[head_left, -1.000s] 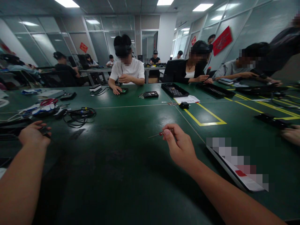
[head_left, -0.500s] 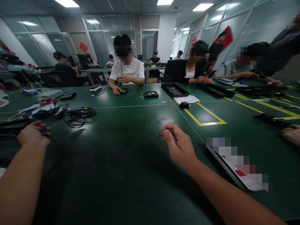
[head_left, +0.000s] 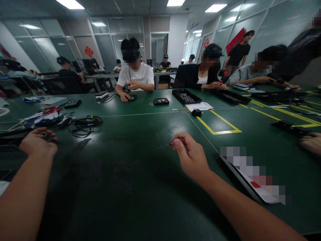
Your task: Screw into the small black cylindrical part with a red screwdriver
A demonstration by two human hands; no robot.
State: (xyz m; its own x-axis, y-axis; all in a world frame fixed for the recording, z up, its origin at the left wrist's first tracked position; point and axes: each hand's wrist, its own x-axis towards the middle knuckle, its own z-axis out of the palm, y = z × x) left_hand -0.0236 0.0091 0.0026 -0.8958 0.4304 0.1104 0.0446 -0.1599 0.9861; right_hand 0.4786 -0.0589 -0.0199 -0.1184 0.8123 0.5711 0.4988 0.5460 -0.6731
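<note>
My right hand (head_left: 192,157) hovers over the middle of the green table (head_left: 140,167), fingers pinched on a small red-handled screwdriver (head_left: 167,144) whose thin tip points left. My left hand (head_left: 37,142) rests at the left side of the table, fingers curled round a small dark object (head_left: 48,137) that I cannot make out. A dark tray edge lies just left of that hand.
A tangle of black cables (head_left: 84,124) and red and white items (head_left: 47,115) lie beyond my left hand. A flat white-edged board (head_left: 250,177) lies right of my right arm. Yellow tape lines (head_left: 220,127), black trays (head_left: 187,96) and several seated people are across the table. Another person's hand (head_left: 311,142) shows at the right edge.
My left hand has shifted slightly right and its fingers have closed more round the small dark object. My right hand has barely moved. A person in the background has walked to the right.
</note>
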